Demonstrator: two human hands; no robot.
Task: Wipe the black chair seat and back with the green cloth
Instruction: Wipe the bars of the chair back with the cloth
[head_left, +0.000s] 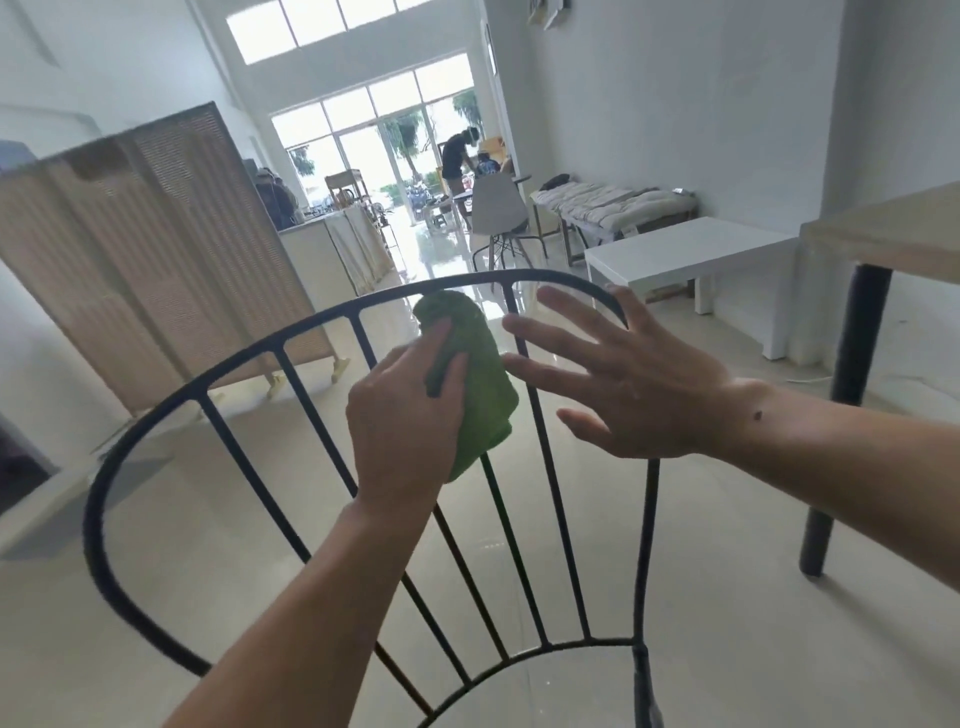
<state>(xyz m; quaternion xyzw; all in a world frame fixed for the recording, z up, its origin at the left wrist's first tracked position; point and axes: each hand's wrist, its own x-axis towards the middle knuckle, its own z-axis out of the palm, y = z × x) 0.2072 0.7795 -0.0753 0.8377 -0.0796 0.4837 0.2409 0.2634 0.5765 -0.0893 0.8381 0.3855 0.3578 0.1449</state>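
The black chair back (171, 410), a curved metal hoop with thin vertical bars, fills the middle of the view. Its seat is out of sight below the frame. My left hand (405, 415) grips the folded green cloth (478, 374) around one of the middle bars, just under the top rail. My right hand (623, 384) hovers to the right of the cloth with fingers spread and straight, holding nothing, near the top right bend of the hoop.
A wooden table with a black leg (841, 431) stands close on the right. A low white table (691, 254) sits beyond it, a slatted wooden screen (156, 249) at left. A grey chair (496, 213) and a person (457, 161) are far back by the glass doors.
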